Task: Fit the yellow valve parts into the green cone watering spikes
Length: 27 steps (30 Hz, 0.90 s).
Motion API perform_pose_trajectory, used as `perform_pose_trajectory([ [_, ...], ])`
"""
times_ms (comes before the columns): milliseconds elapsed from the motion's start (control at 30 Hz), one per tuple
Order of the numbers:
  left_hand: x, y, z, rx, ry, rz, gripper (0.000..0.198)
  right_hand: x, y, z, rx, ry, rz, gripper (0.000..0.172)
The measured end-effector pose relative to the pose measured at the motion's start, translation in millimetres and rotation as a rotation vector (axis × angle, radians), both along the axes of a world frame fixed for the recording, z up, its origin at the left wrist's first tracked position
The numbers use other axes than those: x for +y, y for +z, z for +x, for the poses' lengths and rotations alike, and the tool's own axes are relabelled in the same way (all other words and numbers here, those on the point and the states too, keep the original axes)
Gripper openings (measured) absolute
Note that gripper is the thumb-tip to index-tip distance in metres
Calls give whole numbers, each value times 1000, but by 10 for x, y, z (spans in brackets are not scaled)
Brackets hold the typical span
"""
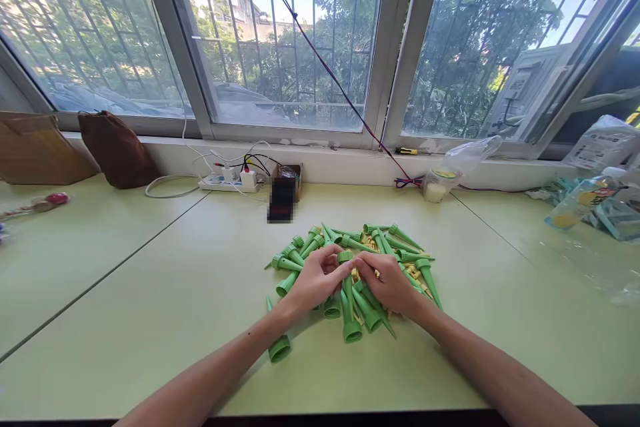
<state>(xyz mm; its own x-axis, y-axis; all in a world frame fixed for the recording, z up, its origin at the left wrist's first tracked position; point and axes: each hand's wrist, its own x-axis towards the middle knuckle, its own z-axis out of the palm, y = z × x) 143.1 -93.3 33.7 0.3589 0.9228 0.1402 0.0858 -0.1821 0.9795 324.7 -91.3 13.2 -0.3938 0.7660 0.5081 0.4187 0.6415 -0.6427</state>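
Observation:
My left hand (320, 277) is closed, thumb and fingers curled about a green plastic watering spike (345, 257) with its ribbed collar end up. My right hand (387, 280) meets it from the other side, fingertips pinched together beside the collar; anything between them is too small or hidden to name. Around and under both hands lies a heap of similar green spikes (353, 330), pointing in various directions. Small yellow plastic pieces (414, 273) are scattered among them, mostly by my right hand. One loose spike (279, 349) rests below my left wrist.
The pale green table (150, 320) has seams across it. Along the window side are a cardboard box (40, 150), a brown bag (117, 150), a power strip (225, 183), a small box (295, 177) and a bagged cup (440, 185). A bottle (583, 200) lies at right.

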Motion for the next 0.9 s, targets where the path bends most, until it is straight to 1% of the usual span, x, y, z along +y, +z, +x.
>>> perform_pose_trajectory([
  [533, -18, 23, 1, 31, 4, -6, 42, 16, -13, 3, -16, -10, 17, 41],
  [900, -23, 26, 7, 25, 6, -7, 41, 8, -3, 0, -10, -4, 7, 39],
])
